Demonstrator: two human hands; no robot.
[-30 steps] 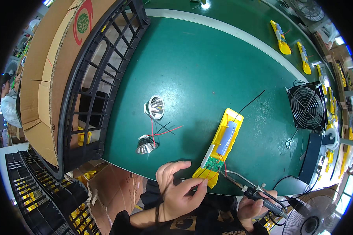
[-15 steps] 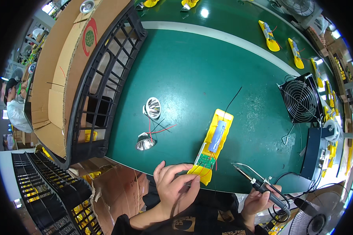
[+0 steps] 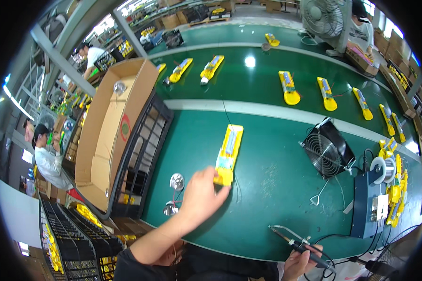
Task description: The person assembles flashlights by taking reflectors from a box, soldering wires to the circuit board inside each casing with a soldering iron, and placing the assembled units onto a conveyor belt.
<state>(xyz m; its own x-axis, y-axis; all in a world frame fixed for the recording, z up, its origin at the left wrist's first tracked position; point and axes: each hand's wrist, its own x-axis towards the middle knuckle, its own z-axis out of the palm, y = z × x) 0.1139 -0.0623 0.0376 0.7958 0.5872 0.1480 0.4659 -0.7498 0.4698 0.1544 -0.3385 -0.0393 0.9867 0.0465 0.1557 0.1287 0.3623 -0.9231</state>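
Observation:
My left hand (image 3: 200, 194) reaches over the green table, its fingers pinching the near, rounded end of a yellow flashlight housing half (image 3: 234, 152). Inside that housing are a blue battery and a green circuit board, both blurred here, and loose thin wires trail from both its ends. Whether it is lifted or touches the table, I cannot tell. At the near edge, my right hand (image 3: 300, 263) is closed around the black handle of a soldering iron (image 3: 293, 243), its tip pointing up and left. Two silver reflector cups (image 3: 177, 181) with wires lie left of my left wrist.
Beyond the table's pale edge strip (image 3: 248, 108), several yellow housings (image 3: 327, 93) lie on a green belt. A black fan (image 3: 327, 149) and a dark box with a solder wire spool (image 3: 384, 169) stand at right. A cardboard box (image 3: 98, 161) and black crate (image 3: 143, 154) border the left.
My left hand has carried the yellow housing half away from me toward the belt. The view has tilted up, showing more of the belt. The soldering iron stays in my right hand.

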